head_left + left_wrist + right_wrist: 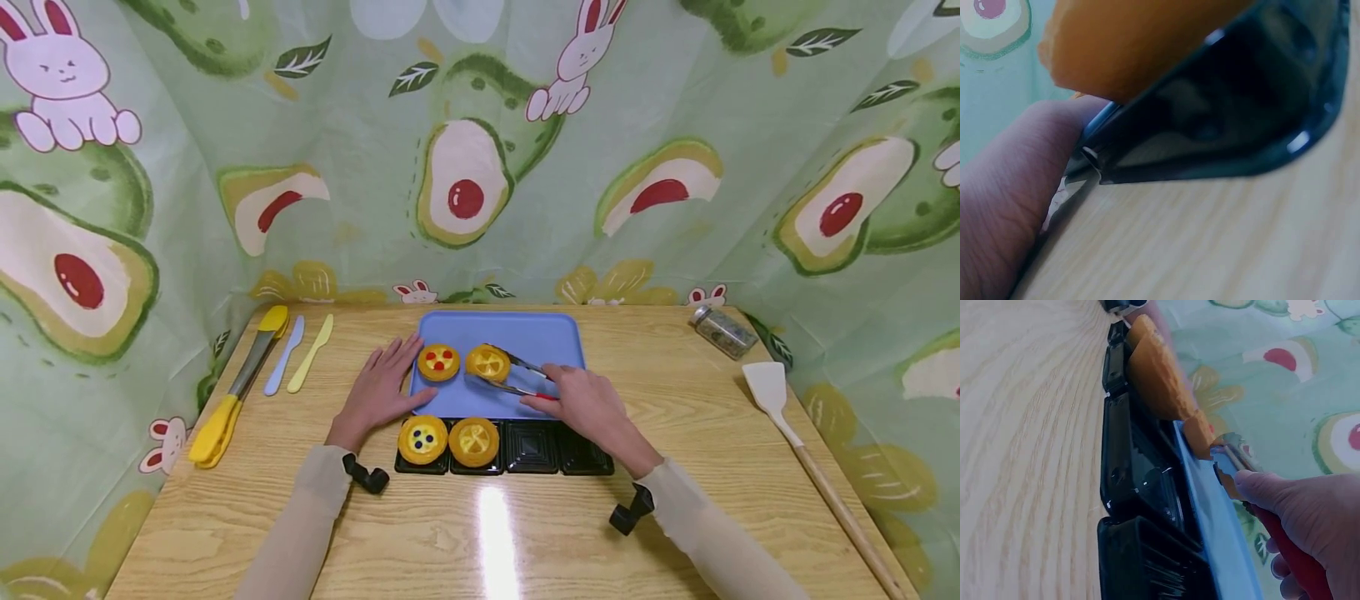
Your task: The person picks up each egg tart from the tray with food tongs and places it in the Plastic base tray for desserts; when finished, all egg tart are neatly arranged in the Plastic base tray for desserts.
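Note:
My right hand (588, 400) grips red-handled metal tongs (517, 389). Their tips stand on either side of a tart with yellow wedge topping (487, 364), over the blue tray (498, 327). Left of it on that tray sits a tart with red dots (438, 363). My left hand (378, 387), fingers spread, rests at the tray's left edge. Along the tray's near side lies a black plastic container (532, 447) with square compartments. A blue-dotted tart (422, 440) and another yellow-wedge tart (474, 442) occupy its two left compartments; the two right ones hold nothing visible.
At the left lie yellow-ended tongs (250, 367), a blue knife (285, 354) and a yellow knife (311, 353). On the right are a spice jar (725, 332) on its side and a long white-headed spatula (767, 387). A patterned curtain (360, 217) encloses the table's back and sides.

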A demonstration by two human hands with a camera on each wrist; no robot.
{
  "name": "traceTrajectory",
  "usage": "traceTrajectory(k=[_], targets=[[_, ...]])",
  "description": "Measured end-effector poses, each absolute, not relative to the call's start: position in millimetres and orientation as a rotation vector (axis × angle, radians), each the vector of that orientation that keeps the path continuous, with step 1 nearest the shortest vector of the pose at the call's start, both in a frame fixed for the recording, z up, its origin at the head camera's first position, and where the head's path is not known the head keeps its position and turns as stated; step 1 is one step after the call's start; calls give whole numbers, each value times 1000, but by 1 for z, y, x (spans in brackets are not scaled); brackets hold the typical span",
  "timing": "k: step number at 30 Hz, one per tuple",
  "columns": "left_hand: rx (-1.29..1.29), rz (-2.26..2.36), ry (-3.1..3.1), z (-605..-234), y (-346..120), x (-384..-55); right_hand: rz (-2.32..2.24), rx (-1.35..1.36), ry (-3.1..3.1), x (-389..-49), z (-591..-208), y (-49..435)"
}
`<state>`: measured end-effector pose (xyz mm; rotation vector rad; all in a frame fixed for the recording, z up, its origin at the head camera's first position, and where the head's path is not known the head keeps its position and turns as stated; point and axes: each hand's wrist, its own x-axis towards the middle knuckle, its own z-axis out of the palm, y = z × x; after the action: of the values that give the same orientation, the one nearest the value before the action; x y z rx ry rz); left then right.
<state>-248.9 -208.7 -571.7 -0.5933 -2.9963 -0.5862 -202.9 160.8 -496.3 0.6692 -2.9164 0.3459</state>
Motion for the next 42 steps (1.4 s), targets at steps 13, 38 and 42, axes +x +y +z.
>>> traceTrajectory(k=[13,38,42], targets=[[-594,-575,-3005,-572,-208,-249,459,684,-2848,-170,-474,184],[-610,-556,-2985,-573,-209,-250,419,563,-2892,-103,-466,221],[-612,-554,-2984,-572,-208,-250,428,533,-2955,-95,-468,223]])
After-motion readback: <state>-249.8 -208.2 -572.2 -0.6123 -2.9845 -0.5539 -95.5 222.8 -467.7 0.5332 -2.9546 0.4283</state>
